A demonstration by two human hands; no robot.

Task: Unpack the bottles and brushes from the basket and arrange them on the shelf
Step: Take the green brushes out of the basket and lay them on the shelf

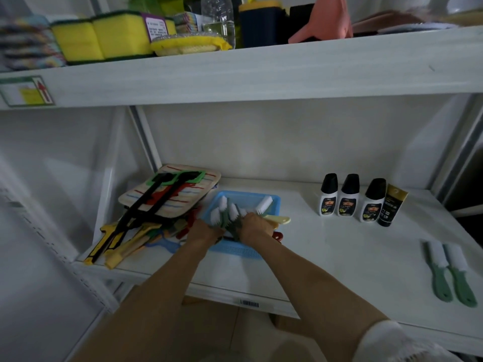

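Note:
A blue plastic basket [271, 202] sits on the white lower shelf [352, 246]. Both my hands are inside it. My left hand [202, 231] and my right hand [254, 227] are closed around a bunch of green-handled brushes with white bristles [227, 212]. One more white-bristled brush [264, 205] leans on the basket's far right side, and a cream handle [279, 219] pokes over its right rim. Three white bottles with black caps [349, 195] and a black-and-gold tube [392, 206] stand in a row at the back right. Two green brushes [450, 273] lie side by side at the right front.
A striped pad with long-handled swatters and scrapers [156, 202] is piled left of the basket. The upper shelf [261, 71] carries yellow sponges [109, 35], a clear bottle and a pink item. A barcode label [249, 303] marks the shelf's front edge.

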